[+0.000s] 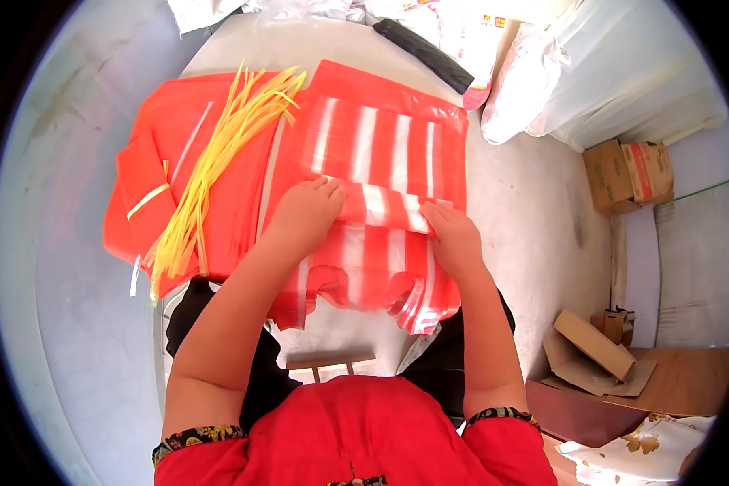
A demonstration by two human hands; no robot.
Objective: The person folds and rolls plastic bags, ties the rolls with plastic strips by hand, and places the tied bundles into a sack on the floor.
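A red and white striped plastic bag (360, 263) lies in front of me, its handle-shaped cut-outs towards my body. Part of it is folded over into a flat band across the middle. My left hand (309, 215) is closed on the left end of that band, fingertips on top. At the right end, my right hand (455, 236) grips the same fold, with the thumb hidden. Beneath and beyond the band lie more red and striped plastic sheets. Left of them is a stack of red plastic bags (243, 162), topped by a bunch of yellow strips (211, 174).
A small folded red bundle (144, 182) tied with a yellow strip rests on the left stack. A black roll (424, 55) and white sacks (522, 85) are at the far side. Cardboard boxes (628, 174) stand right, and an opened carton (595, 356) sits on a brown surface.
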